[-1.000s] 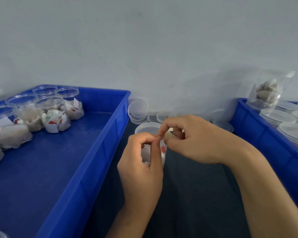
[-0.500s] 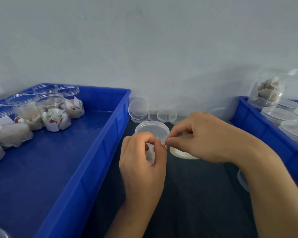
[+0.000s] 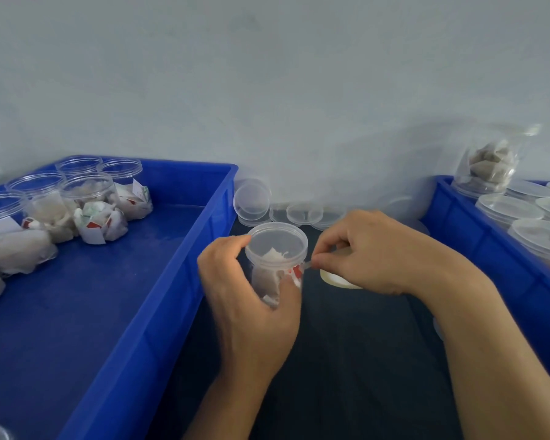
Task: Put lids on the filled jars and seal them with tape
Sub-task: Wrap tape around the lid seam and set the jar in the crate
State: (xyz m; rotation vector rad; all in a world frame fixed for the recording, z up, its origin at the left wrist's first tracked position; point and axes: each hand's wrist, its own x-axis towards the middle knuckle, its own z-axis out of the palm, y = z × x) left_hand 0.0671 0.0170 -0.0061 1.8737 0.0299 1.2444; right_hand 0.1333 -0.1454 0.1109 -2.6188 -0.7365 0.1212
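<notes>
one view, from the head: the left hand (image 3: 251,300) now grips the lidded clear plastic jar of white sachets (image 3: 277,262), lifted clear above the dark table (image 3: 346,360), while right hand (image 3: 372,252) fingers pinch clear tape (image 3: 308,265) off its rim, so sealing has begun.

soft, even light with wide-angle bend

the light is diffuse and cool, moderately bright, with no hard glare. the wall (image 3: 267,74) carries faint grey shadows just above the blue bin (image 3: 458,223) at the right. straight bin edges bow toward the frame's borders. the bag (image 3: 492,160) on that bin is smeared and soft.
</notes>
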